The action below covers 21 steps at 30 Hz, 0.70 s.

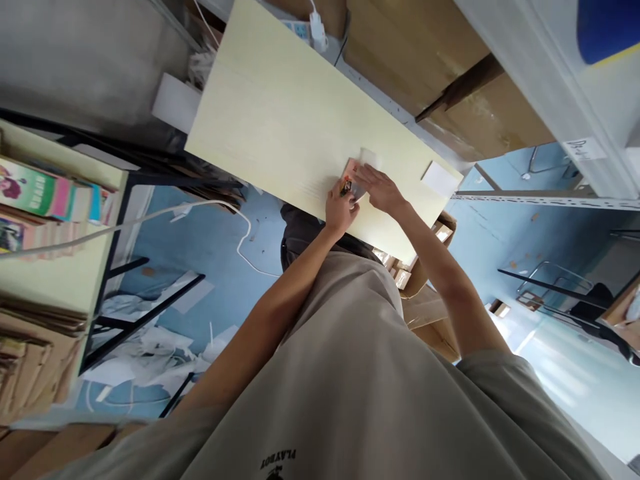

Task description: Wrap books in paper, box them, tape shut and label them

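Observation:
Both my hands meet near the front edge of a pale wooden tabletop point(280, 113). My left hand point(341, 210) is closed around a small black and orange object point(346, 187); what it is cannot be made out. My right hand point(381, 190) lies flat, fingers spread, on a small pinkish packet point(351, 168) on the table. A pale translucent piece point(370, 157) sticks out just beyond the fingertips. My grey shirt and both forearms fill the lower part of the view.
A white card point(440, 179) lies near the table's right corner. A white plug and cable point(317, 28) sit at the far end. Cardboard boxes point(450, 73) stand beyond, a shelf with books point(35, 193) at left. Paper scraps point(150, 347) and a white cable point(200, 207) lie over the blue floor.

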Tool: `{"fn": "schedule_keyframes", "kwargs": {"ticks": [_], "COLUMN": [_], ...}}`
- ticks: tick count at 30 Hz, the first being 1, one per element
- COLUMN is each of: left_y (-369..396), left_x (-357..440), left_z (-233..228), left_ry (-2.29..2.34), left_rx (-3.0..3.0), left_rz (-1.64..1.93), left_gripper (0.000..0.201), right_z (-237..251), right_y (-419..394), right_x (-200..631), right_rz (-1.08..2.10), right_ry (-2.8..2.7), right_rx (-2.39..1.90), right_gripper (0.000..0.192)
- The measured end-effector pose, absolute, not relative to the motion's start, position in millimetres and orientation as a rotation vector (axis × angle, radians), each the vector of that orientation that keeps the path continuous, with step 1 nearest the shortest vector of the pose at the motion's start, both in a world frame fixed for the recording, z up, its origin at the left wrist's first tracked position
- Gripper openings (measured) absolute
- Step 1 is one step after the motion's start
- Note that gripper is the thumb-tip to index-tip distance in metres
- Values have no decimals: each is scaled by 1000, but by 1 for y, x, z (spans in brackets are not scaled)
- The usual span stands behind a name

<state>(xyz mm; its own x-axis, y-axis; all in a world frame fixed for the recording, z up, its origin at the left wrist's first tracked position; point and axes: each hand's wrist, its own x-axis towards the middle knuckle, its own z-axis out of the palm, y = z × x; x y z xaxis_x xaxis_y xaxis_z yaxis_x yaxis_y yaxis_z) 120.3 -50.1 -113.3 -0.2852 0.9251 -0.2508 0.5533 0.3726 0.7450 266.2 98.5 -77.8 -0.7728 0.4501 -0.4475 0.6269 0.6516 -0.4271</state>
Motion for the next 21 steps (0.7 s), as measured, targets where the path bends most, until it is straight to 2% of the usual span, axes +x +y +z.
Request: {"fn": "schedule_keyframes", "kwargs": {"ticks": [3,6,10,14,18,21], "left_y": [-56,-66,-80,-86,-85,-82], "left_x": [108,94,86,82,74,67], "left_z": [-118,-116,-105,-96,-93,-92], "left_ry": [1939,1924,2001,2060,2112,2163], "left_rx": [1238,1180,988,695,520,520], "left_rz": [841,890,906,981,1025,975], "left_gripper": [4,16,31,29,23,34], "right_z": [-80,-83,-86,-89,-100,-112], "right_y": [113,132,153,168,175,174], "right_x": [258,253,242,225,208,196], "right_rz": [-811,-875,-1074,-1327,-1589,-1680], "right_ry": [2568,2598,2587,2512,2429,2391], "right_rx": [818,871,1006,1149,1348,1481], "right_gripper": [79,68,59,55,35,36]}}
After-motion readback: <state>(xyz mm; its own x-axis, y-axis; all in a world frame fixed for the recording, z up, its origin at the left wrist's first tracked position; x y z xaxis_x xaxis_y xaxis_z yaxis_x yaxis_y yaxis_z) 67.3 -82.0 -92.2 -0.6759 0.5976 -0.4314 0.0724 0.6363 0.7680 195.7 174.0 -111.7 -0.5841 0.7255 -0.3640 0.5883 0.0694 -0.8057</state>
